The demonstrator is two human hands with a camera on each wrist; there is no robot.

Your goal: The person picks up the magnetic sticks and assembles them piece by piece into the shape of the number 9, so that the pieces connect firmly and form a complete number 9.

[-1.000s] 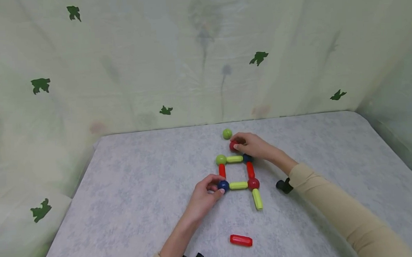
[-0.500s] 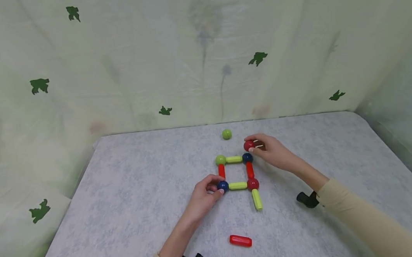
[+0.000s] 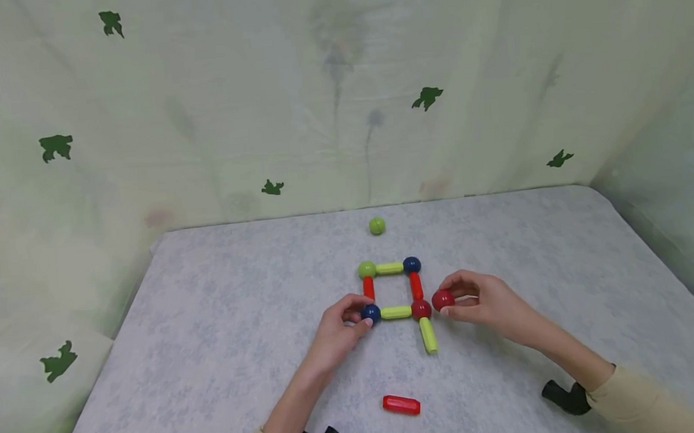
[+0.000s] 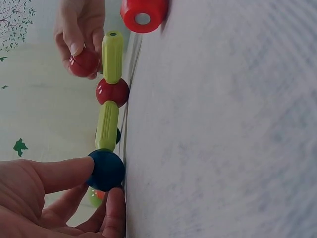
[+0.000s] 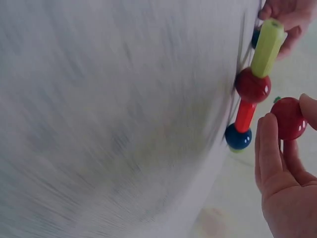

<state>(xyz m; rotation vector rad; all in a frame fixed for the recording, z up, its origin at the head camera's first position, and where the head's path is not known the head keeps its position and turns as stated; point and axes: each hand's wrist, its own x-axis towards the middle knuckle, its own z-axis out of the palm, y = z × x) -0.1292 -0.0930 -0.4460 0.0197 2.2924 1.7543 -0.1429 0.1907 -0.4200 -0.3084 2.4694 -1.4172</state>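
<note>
Rods and balls form a square frame on the table. My left hand point(image 3: 338, 334) pinches its near-left blue ball point(image 4: 106, 170) between thumb and fingers. In my right hand point(image 3: 493, 303), a loose red ball point(image 3: 443, 300) is held at the fingertips, just right of the frame's red corner ball point(image 3: 421, 309) and apart from it in the right wrist view. From that corner ball a yellow-green rod point(image 3: 428, 336) sticks out toward me. The far corners are a green ball point(image 3: 367, 270) and a dark blue ball point(image 3: 412, 265). Red rods point(image 3: 416, 286) make the sides, yellow-green rods point(image 3: 396, 313) the front and back.
A loose red rod point(image 3: 401, 405) lies on the table nearer to me. Beyond the frame sits a single green ball point(image 3: 377, 226). The grey table point(image 3: 223, 327) ends at a pale curtain point(image 3: 217, 105) with leaf-like green patches.
My right hand has carried the red ball from behind the frame, around its right side, to beside the red corner ball. My left hand has kept its hold on the blue ball.
</note>
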